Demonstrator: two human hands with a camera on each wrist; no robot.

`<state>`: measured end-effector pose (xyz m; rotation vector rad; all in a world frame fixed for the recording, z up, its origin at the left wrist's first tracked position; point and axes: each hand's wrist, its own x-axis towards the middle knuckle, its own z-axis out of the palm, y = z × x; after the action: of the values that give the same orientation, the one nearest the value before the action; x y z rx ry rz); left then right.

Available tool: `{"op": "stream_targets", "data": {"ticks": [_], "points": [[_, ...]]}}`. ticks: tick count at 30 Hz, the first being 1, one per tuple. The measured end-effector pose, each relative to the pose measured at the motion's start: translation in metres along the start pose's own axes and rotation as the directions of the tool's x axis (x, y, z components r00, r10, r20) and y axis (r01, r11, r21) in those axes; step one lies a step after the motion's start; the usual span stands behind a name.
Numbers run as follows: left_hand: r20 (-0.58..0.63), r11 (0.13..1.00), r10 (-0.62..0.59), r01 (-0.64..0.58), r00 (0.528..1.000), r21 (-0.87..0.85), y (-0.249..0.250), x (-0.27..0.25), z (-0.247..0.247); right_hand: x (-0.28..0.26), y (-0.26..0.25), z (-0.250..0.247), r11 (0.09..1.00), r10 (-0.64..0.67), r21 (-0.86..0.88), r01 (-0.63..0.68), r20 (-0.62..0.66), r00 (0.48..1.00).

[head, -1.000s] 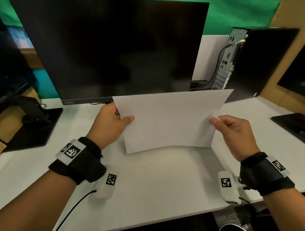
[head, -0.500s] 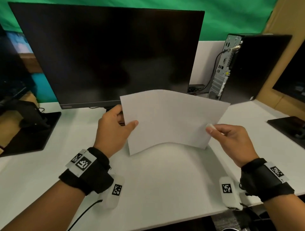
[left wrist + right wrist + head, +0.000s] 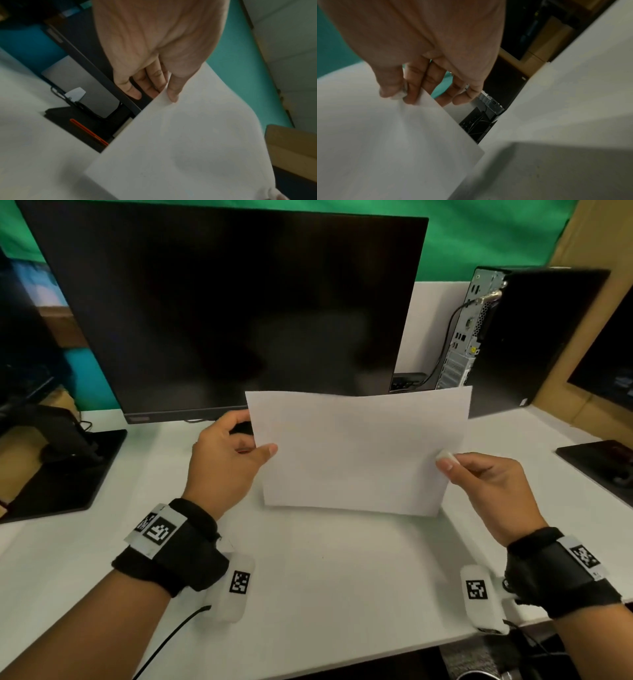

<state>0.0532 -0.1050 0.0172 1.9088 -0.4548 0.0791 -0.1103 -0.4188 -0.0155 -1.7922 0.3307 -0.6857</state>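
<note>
Both left hand [image 3: 222,460] and right hand [image 3: 489,484] pinch the sheet [image 3: 356,450], seemingly upright.

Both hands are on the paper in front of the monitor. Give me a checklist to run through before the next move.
1. Grip of left hand on paper: ok. The thumb is in front and the fingers are behind the left edge.
2. Grip of right hand: ok. The thumb and fingers pinch the right edge.
3. Identity of the white bit under the right thumb: cannot tell.
4. Paper free of creases: ok. It shows only a mild bow.
5. Lower edge lifted off the desk: cannot tell.
</note>
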Motion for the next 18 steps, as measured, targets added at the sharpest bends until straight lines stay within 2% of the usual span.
{"op": "stream_targets", "data": {"ticks": [2, 5, 13, 18], "points": [[0.006, 1.0, 0.007, -0.007, 1.0, -0.002, 0.0, 0.001, -0.001, -0.001, -0.005, 0.001, 1.0, -0.008, -0.002, 0.008, 0.034, 0.999], [0.001, 0.999, 0.017, -0.017, 1.0, -0.048, 0.003, 0.002, -0.003, 0.003, -0.007, -0.003, 0.999, -0.025, -0.024, 0.025, -0.025, 0.999], [-0.029, 0.999, 0.038, -0.039, 0.999, -0.012, -0.002, 0.004, -0.009, 0.005, -0.009, -0.002, 0.995, -0.004, -0.095, 0.008, 0.042, 0.999], [-0.025, 0.999, 0.024, -0.024, 0.999, -0.024, 0.001, 0.004, -0.011, 0.009, -0.009, 0.006, 0.986, -0.025, -0.164, 0.025, 0.002, 1.0]]}}
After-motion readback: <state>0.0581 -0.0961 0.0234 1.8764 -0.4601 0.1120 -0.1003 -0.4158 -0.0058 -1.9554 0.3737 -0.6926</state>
